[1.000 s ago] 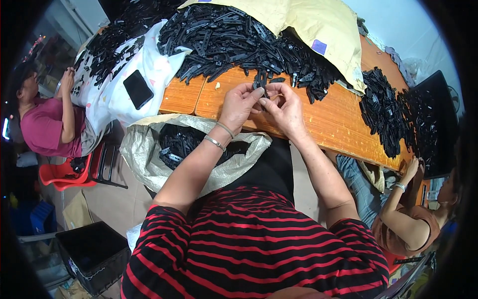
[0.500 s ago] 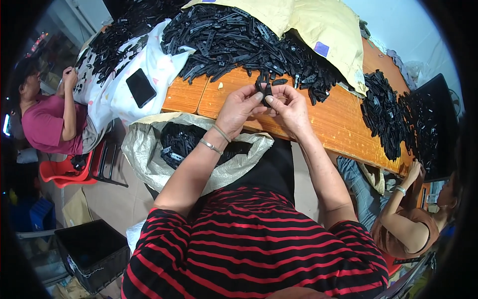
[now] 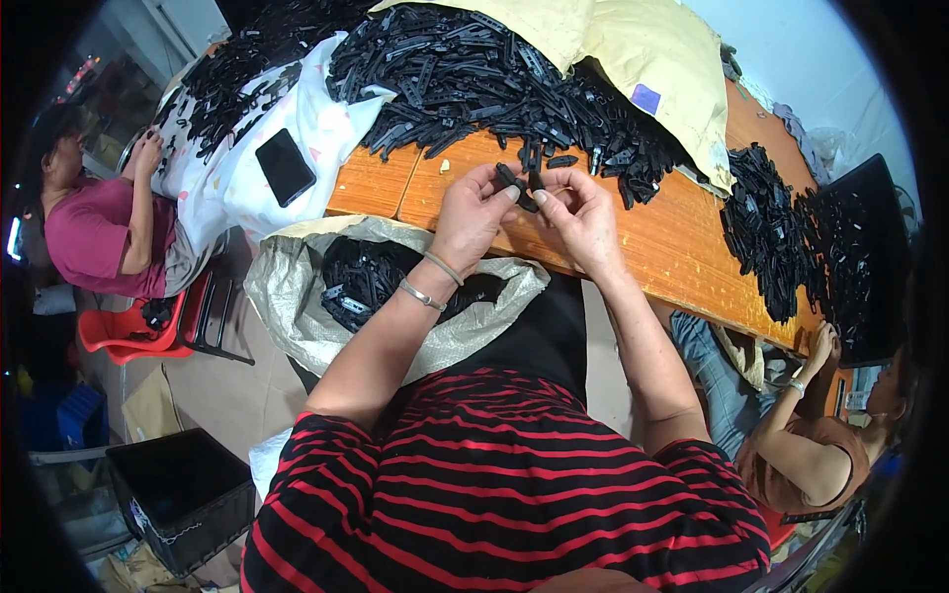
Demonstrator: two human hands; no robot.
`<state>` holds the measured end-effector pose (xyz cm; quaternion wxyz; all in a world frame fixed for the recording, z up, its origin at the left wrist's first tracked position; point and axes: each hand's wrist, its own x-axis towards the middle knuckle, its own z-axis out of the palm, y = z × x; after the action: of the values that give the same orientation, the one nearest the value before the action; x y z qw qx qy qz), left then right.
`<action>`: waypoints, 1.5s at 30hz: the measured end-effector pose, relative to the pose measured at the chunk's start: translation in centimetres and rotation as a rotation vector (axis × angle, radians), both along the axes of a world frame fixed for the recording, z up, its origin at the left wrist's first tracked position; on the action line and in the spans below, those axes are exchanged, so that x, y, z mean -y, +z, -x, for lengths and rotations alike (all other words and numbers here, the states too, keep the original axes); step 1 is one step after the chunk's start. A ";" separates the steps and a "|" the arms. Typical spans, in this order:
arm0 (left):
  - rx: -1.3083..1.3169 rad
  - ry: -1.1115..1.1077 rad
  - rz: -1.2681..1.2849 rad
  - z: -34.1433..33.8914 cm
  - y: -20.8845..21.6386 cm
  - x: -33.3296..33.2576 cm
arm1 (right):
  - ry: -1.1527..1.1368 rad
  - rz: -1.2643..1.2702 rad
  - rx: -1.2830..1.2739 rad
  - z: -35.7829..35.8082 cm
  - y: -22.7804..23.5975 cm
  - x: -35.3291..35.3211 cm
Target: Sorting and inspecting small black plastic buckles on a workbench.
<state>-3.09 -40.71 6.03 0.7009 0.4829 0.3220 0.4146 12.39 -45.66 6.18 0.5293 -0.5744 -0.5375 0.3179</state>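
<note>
Over the near edge of the wooden table, my two hands meet close together. My left hand (image 3: 471, 215) pinches a small black plastic piece (image 3: 512, 184) between thumb and fingers. Beside it, my right hand (image 3: 581, 219) is closed on another narrow black piece (image 3: 536, 182); whether the two pieces touch I cannot tell. Just beyond my fingertips lies a big heap of long black plastic pieces (image 3: 445, 79), and a short loose one (image 3: 562, 161) rests near its edge. Under my left forearm an open woven sack (image 3: 287, 321) holds more black pieces (image 3: 361, 277).
Pale yellow sacks (image 3: 643, 59) lie across the heap's far side. A dark phone (image 3: 285, 166) rests on white patterned cloth at left. Co-workers sit at left (image 3: 109, 237) and right (image 3: 806, 445), beside other piles (image 3: 761, 227). A black crate (image 3: 183, 504) stands on the floor.
My hands have drawn slightly apart, and the black pieces in them show more separately, the left one tilted. The whole view has shifted a little to the right.
</note>
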 end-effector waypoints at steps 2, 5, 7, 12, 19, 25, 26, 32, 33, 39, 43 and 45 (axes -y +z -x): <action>-0.044 -0.006 -0.011 0.1 -0.2 -0.1 | -0.022 -0.061 0.124 0.5 0.3 0.2; -0.034 0.012 -0.093 -0.1 -0.6 -0.3 | -0.056 -0.142 0.247 0.9 0.6 0.1; -0.016 -0.009 -0.136 -0.1 -0.6 -0.3 | -0.071 -0.159 0.245 0.8 0.5 0.2; 0.001 -0.013 -0.216 -0.2 -0.6 -0.2 | -0.077 -0.192 0.274 0.5 0.0 0.1; 0.036 0.071 -0.360 -0.6 -0.3 0.8 | -0.122 -0.319 0.448 1.4 1.2 0.6; -0.001 0.076 -0.465 -0.3 0.3 1.8 | -0.138 -0.330 0.564 1.7 1.6 1.1; -0.001 0.076 -0.465 -0.3 0.3 1.8 | -0.138 -0.400 0.580 1.7 1.5 1.1; -0.191 0.154 -0.716 0.6 1.1 1.6 | -0.085 -0.238 0.194 2.4 0.7 1.3; -0.196 0.151 -0.719 0.7 1.1 1.6 | -0.028 -0.162 0.229 2.3 0.2 1.4; -0.077 0.001 -0.524 1.8 1.4 2.4 | -0.027 -0.273 0.224 3.6 -0.7 1.4; -0.143 -0.109 -0.359 4.9 2.5 3.1 | 0.076 -0.243 0.314 4.9 0.1 3.0; -0.326 -0.248 -0.353 7.6 3.5 2.5 | 0.306 -0.217 0.308 4.5 0.9 3.2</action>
<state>-10.72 -43.20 9.51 0.5901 0.6938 0.2918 0.2921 7.93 -48.90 7.04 0.4451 -0.4678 -0.7237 0.2434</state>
